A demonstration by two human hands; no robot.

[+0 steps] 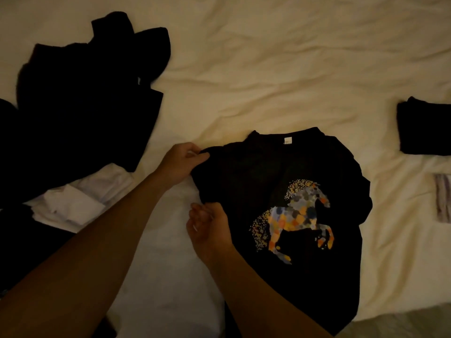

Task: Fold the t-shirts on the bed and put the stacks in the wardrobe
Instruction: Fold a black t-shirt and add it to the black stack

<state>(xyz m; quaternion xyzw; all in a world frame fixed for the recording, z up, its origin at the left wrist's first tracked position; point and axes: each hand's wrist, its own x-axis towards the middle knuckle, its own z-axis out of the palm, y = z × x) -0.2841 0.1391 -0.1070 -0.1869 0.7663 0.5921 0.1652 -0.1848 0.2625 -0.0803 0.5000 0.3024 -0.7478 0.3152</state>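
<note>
Bed (292, 69), rumpled cream sheet, dim light

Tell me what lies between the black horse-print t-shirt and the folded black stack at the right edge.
Only bare cream bedsheet, seen in the head view, separates t-shirt from stack.

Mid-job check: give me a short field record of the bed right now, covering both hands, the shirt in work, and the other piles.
shirt in work: black horse-print t-shirt, spread print-up on the bed sheet
left hand: grips the shirt's left shoulder edge
right hand: pinches the shirt's left side edge
unfolded pile: black garments, far left
white clothes, left, partly under the black pile
folded black stack, right edge
striped cloth, right edge, below the stack
</note>
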